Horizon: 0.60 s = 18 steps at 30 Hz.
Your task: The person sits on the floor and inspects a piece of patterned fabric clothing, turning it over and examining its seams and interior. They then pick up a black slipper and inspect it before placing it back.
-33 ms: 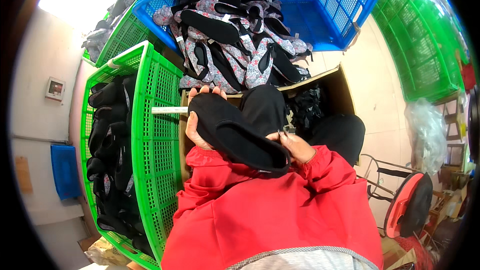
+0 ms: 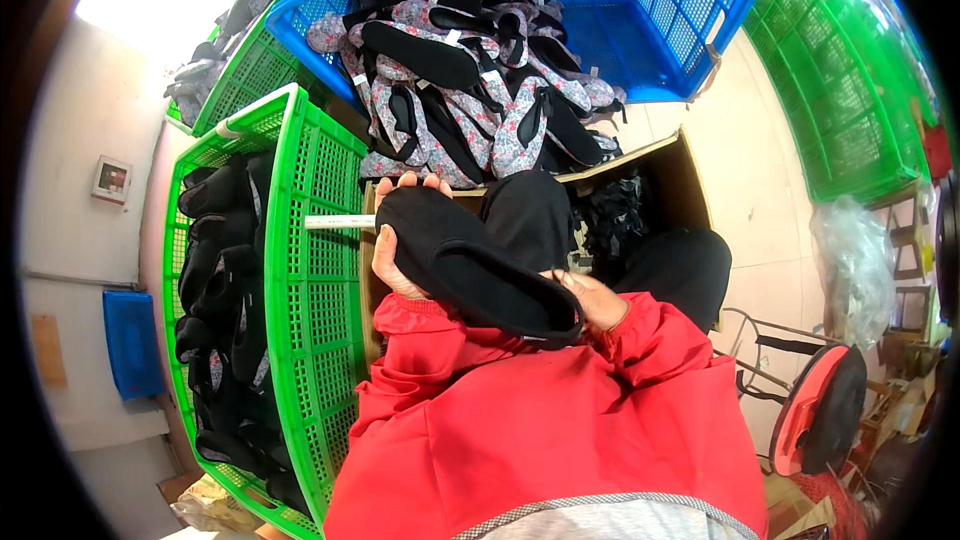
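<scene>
A black fabric slipper lies tilted over my lap, its toe up to the left and its foot opening facing me. My left hand holds the toe end, with the thumb on the near side and fingertips showing over the far edge. My right hand is closed at the slipper's side near the heel, fingers pressed together. What sits inside those fingers is hidden.
A green basket of black slippers stands at my left. Ahead, a blue crate holds floral and black slippers. A cardboard box with black scraps is beyond my knees. A red-and-black stool stands right.
My right hand has closed in slightly against the slipper's side. A small dark pointed thing at its fingertips no longer shows. The slipper's heel end has shifted slightly up.
</scene>
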Motion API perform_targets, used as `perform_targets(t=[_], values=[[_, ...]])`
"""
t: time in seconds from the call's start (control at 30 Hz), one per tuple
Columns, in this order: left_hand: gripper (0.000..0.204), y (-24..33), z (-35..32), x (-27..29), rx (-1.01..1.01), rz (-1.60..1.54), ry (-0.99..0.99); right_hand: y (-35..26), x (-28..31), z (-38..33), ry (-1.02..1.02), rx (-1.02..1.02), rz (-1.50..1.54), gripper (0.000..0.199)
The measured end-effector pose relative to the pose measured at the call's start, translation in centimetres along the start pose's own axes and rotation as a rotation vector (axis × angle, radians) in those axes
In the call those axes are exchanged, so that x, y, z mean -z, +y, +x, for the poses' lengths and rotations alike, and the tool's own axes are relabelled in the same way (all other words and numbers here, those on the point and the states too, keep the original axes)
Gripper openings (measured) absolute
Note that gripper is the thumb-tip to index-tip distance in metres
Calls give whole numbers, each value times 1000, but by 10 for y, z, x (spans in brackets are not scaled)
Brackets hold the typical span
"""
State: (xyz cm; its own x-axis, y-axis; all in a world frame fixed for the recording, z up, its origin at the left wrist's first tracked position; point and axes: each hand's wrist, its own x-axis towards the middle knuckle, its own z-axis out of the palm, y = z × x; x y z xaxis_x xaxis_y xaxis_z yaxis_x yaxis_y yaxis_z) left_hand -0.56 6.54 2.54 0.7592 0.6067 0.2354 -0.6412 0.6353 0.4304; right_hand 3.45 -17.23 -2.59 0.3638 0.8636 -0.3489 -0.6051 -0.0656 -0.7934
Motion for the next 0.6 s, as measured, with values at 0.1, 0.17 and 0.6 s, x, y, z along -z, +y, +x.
perform_targets(t=[0.1,0.17,0.6], values=[[53,1,2,4,-48,48,-48,-2,-12,-7,-310,-101,204,89],[53,2,2,5,-65,63,-69,6,-18,-7,-345,-72,292,91],[31,-12,-12,9,43,857,147,19,-6,6,-11,231,328,68]])
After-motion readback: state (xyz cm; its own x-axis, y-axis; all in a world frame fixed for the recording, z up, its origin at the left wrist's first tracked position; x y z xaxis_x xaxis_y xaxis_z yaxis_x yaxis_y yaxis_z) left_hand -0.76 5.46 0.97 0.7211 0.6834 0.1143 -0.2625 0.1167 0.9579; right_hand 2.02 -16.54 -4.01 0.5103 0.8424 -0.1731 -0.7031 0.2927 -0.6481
